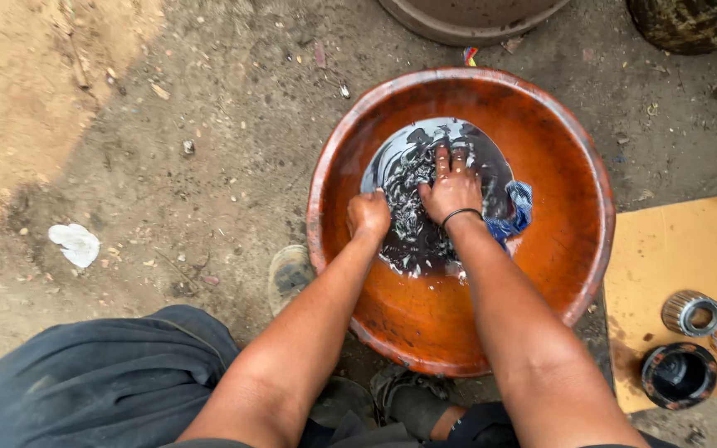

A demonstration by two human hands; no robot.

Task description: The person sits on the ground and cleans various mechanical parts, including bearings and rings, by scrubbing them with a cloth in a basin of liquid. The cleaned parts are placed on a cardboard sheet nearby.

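On dirt ground sat a basin (570, 249), orange-red, holding dark shiny liquid (412, 241) at its bottom. Both hands were down in that liquid: the right hand (451, 189) lay flat with fingers spread, and the left hand (368, 213) was curled into a fist. A blue cloth (514, 211) lay just beside the right wrist, which wore a black band (460, 215).

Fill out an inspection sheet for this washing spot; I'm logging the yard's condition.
Surface: bare dirt ground, littered.
Job's things: orange basin holding dark liquid; blue cloth at its edge.
Clutter: white scrap; cardboard sheet with metal filter, black cup.
Hands: left hand fisted in liquid; right hand flat, wristband on.
Cables: nothing seen.
Surroundings: another basin above.
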